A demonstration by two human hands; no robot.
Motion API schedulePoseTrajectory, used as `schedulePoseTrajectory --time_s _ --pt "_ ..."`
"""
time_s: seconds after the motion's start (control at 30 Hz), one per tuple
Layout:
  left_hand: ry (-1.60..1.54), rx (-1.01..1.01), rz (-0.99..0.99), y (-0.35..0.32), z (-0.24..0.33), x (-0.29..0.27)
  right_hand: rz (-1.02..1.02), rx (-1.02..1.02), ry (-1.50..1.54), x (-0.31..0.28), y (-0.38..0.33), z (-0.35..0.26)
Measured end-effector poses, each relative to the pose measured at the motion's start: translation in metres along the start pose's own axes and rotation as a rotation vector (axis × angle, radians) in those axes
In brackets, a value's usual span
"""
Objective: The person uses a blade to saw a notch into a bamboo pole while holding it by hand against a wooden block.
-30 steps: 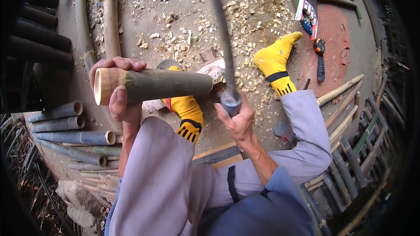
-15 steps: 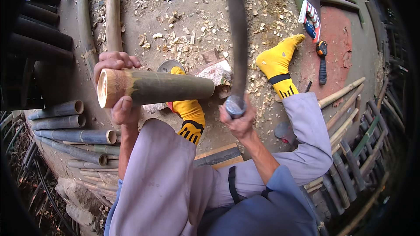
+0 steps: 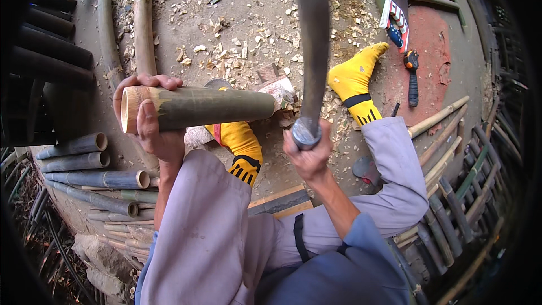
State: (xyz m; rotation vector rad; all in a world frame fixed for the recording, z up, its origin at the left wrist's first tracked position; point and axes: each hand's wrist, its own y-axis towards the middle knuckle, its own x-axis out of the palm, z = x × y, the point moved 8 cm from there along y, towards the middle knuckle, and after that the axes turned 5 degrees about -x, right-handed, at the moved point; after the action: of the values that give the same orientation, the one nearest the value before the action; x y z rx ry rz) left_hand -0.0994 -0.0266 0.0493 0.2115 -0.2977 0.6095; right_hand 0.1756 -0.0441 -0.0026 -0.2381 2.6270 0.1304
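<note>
My left hand (image 3: 152,118) is wrapped round the pale, trimmed end of a thick bamboo section (image 3: 217,107), thumb on the near side and fingers over the far side. The section lies nearly level, its dark green end pointing right toward a whitish, chipped wooden block (image 3: 279,91) on the ground. My right hand (image 3: 311,155) grips the handle of a machete (image 3: 314,39), its long dark blade pointing away from me, blurred toward the tip. The blade is apart from the bamboo, to the right of its far end.
Wood chips (image 3: 237,34) cover the ground ahead. A handsaw (image 3: 397,22) and a black-orange tool (image 3: 412,79) lie on a red patch (image 3: 435,51) at right. Bamboo poles (image 3: 101,178) are stacked on the left; others (image 3: 440,116) lie right. My yellow-socked feet (image 3: 355,76) flank the block.
The bamboo section's pale end has shifted slightly left and up, and my left thumb now lies higher across it. The machete blade has swung slightly and appears broader. My right hand still grips it.
</note>
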Motion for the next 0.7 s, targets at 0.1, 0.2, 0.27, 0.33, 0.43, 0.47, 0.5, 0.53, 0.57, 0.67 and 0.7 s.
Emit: schedulePoseTrajectory --time_s 0.1,0.2,0.27,0.33,0.43,0.47,0.5,0.53,0.57,0.67,0.7 --pt "-0.049 -0.024 -0.044 0.002 -0.009 0.005 -0.318 0.368 -0.204 0.043 -0.013 0.093" --pt "-0.098 -0.021 -0.087 0.003 -0.007 -0.007 -0.273 0.372 -0.083 0.028 -0.012 0.092" --pt "-0.069 -0.026 -0.093 0.002 -0.010 -0.016 -0.194 0.317 -0.012 0.016 -0.001 0.051" --pt "-0.095 -0.025 -0.119 0.003 -0.006 -0.021 -0.059 0.124 0.031 0.003 -0.001 0.017" --pt "-0.043 0.061 -0.141 0.007 -0.007 -0.019 -0.012 -0.032 0.037 0.010 -0.003 0.020" --pt "-0.015 0.104 -0.146 0.006 -0.004 -0.016 -0.025 -0.073 0.023 0.018 -0.007 0.032" --pt "-0.033 0.063 -0.116 0.008 -0.007 -0.014 -0.280 0.258 -0.097 0.042 -0.016 0.080" --pt "-0.044 0.026 -0.081 0.011 -0.009 -0.015 -0.336 0.365 -0.052 0.047 -0.016 0.099" --pt "-0.056 -0.012 -0.048 0.014 -0.011 -0.016 -0.305 0.348 -0.101 0.043 -0.020 0.101" --pt "0.005 -0.268 0.210 0.013 -0.013 -0.014 -0.301 0.390 -0.084 0.045 -0.027 0.099" --pt "-0.056 -0.253 0.209 0.013 -0.015 -0.021 -0.300 0.406 -0.063 0.043 -0.022 0.097"
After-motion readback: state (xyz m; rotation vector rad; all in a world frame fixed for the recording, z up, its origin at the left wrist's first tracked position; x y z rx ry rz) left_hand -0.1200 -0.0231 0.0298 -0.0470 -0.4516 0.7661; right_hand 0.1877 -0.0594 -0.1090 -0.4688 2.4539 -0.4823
